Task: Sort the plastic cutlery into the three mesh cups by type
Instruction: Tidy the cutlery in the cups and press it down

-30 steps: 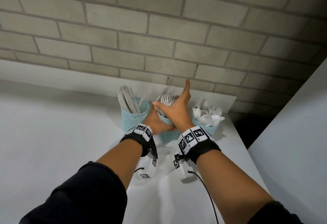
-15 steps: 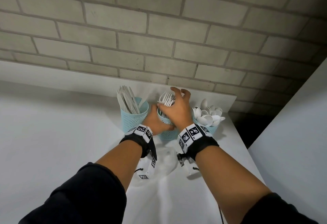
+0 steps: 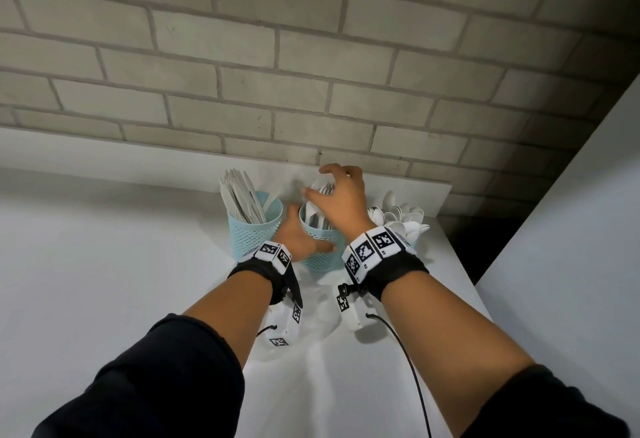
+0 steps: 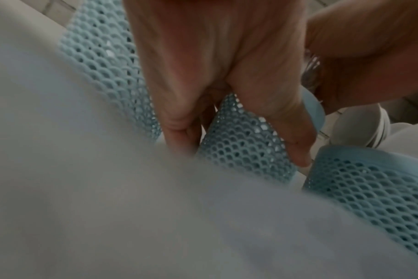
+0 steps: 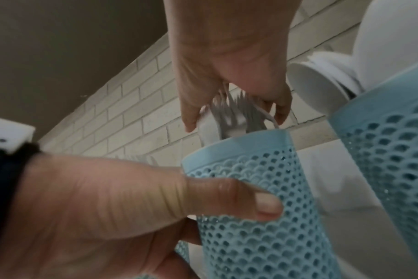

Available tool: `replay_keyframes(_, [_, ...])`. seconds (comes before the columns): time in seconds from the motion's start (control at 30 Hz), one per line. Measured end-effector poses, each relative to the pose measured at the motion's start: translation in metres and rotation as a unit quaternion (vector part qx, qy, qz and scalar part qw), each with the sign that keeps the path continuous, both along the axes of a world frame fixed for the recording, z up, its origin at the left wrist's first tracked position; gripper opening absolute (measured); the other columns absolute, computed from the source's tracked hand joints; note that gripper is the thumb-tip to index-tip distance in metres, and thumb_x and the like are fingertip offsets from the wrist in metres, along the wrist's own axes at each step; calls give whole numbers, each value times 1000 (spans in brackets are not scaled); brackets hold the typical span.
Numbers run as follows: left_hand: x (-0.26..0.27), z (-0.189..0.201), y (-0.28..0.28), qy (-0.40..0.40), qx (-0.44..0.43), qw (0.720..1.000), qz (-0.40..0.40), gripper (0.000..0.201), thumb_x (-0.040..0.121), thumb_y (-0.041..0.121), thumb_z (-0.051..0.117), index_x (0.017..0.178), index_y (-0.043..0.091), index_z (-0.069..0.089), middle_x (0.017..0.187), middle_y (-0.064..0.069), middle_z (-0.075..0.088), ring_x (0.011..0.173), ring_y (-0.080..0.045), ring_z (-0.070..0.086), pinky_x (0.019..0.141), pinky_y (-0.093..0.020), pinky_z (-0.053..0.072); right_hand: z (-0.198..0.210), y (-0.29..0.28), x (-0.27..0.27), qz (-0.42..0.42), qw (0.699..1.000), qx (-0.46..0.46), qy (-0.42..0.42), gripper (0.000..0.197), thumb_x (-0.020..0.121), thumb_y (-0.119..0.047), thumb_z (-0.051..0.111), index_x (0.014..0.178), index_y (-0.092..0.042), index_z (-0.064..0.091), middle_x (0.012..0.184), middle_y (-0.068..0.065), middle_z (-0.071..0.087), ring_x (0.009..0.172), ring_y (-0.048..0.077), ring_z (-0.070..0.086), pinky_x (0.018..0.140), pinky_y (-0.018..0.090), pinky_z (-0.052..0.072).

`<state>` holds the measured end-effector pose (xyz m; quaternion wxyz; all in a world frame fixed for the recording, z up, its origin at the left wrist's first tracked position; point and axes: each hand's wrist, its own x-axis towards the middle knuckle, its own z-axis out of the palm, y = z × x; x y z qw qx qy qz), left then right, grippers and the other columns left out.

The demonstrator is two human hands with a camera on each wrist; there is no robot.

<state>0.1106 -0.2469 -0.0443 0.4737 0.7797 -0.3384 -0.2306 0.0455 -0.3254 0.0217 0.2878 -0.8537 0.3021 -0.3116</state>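
At the near part of the white tabletop (image 3: 104, 281) both forearms reach forward, each wrist wrapped in a black band with square-patterned markers. Farther on, toward the far edge by the brick wall (image 3: 311, 56), three pale blue mesh cups stand in a row. The left hand (image 3: 298, 236) grips the middle cup (image 3: 320, 257), thumb pressed on its near side and fingers curled round its left side, between it and the left cup (image 3: 254, 229). The left cup holds white knives (image 3: 242, 198) standing upright. The right hand (image 3: 341, 200) hovers over the middle cup's mouth, its fingers and thumb curled around the tops of the white forks (image 5: 236, 115) that stand in it; the right wrist view shows thumb and fingertips closing on the fork heads just above the rim. The right cup (image 5: 389, 151), near the tabletop's far right corner, is partly hidden behind the right wrist and carries white spoons (image 3: 405, 219) with bowls up.
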Motion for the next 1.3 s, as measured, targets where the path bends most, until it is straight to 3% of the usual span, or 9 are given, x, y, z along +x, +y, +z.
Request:
replay_keyframes(0.1, [-3, 5, 2, 2, 16, 1000, -1, 104, 56, 26, 90, 136, 17, 24, 118, 0, 52, 110, -26, 56, 96, -47, 48, 0, 4, -5, 9, 999, -30, 25, 57, 83, -35, 67, 134, -21, 46, 147, 13, 23, 121, 30, 47, 102, 38, 41])
replay_keyframes(0.23, [-8, 11, 4, -44, 23, 999, 9, 99, 55, 25, 89, 133, 10, 31, 113, 1, 50, 108, -20, 53, 97, -42, 47, 0, 5, -9, 53, 988, -43, 137, 48, 91, -32, 54, 136, -19, 46, 143, 14, 35, 124, 32, 46, 101, 37, 42])
replay_keyframes(0.4, [-16, 30, 11, -90, 123, 987, -47, 71, 74, 36, 77, 128, 2, 44, 118, -9, 59, 111, -27, 57, 95, -33, 46, 25, -2, -24, 17, 991, -86, 96, 44, 93, -45, 49, 129, -20, 54, 148, 11, 34, 137, 28, 31, 113, 40, 28])
replay_keyframes(0.5, [-25, 50, 18, -67, 256, 962, -61, 42, 89, 41, 59, 90, 0, 55, 81, -8, 60, 73, -20, 57, 71, -25, 49, 42, -17, -42, -40, 995, -67, 57, 49, 92, -54, 44, 127, -23, 55, 145, 11, 37, 136, 28, 33, 113, 42, 28])
replay_keyframes(0.63, [-45, 58, 9, -89, 268, 953, -113, 47, 87, 44, 61, 55, 12, 48, 32, 6, 50, 37, -7, 48, 65, -22, 46, 49, -46, -75, -50, 979, -17, 195, 81, 76, -78, 40, 143, -32, 32, 154, 10, 23, 141, 31, 22, 113, 51, 25])
replay_keyframes(0.73, [-70, 60, -5, -66, 246, 949, -187, 33, 87, 43, 62, 84, 10, 61, 72, 3, 66, 65, -10, 63, 80, -26, 52, 45, -58, -100, 3, 950, 86, 302, 111, 63, -74, 63, 149, -36, 4, 158, 11, -1, 145, 32, 12, 113, 51, 26])
replay_keyframes(0.87, [-92, 46, -26, -112, 127, 961, -221, 82, 79, 35, 74, 144, 14, 29, 142, -6, 41, 133, -24, 39, 109, -31, 33, 29, -67, -120, 45, 944, 119, 304, 124, 64, -51, 79, 149, -31, -9, 154, 12, 19, 137, 28, 32, 110, 42, 33])
replay_keyframes(1.13, [-93, 9, -51, 34, -39, 998, -46, 110, 60, 21, 88, 143, 11, 16, 139, -3, 44, 128, -20, 45, 100, -22, 35, -34, -61, -125, 53, 979, 186, -60, 127, 53, -27, 91, 144, -49, 6, 142, -4, 38, 120, 14, 52, 96, 34, 49])
replay_keyframes(1.3, [-95, 3, -61, -11, -26, 999, -26, 96, 65, 25, 82, 139, 9, 24, 134, -3, 49, 125, -20, 48, 97, -17, 33, -39, -56, -112, 34, 993, 108, -29, 129, 56, -38, 88, 146, -44, -3, 147, -1, 24, 126, 10, 36, 105, 31, 35])
